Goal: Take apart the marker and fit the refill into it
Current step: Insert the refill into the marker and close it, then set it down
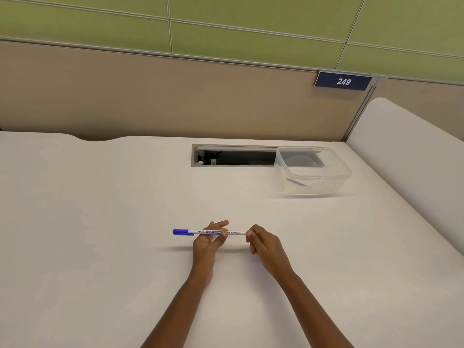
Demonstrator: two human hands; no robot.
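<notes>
A: Marker (209,232)?
B: Level above the table (100,222), mid-near edge, blue cap left. Left hand (207,243) pinches barrel middle.
A: Right hand (263,243)?
B: Fingers closed on tail end.

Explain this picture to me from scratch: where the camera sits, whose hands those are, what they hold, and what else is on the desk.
There is no machine here. The one picture comes from a camera worn on a person's head, looking forward and down, so the two bare arms reach in from below. The left hand supports the middle of a white marker with a blue cap, held level above the white desk. The right hand pinches its other end. Farther back on the right stands a clear plastic container, beside an open cable slot. A sign reads 249.
</notes>
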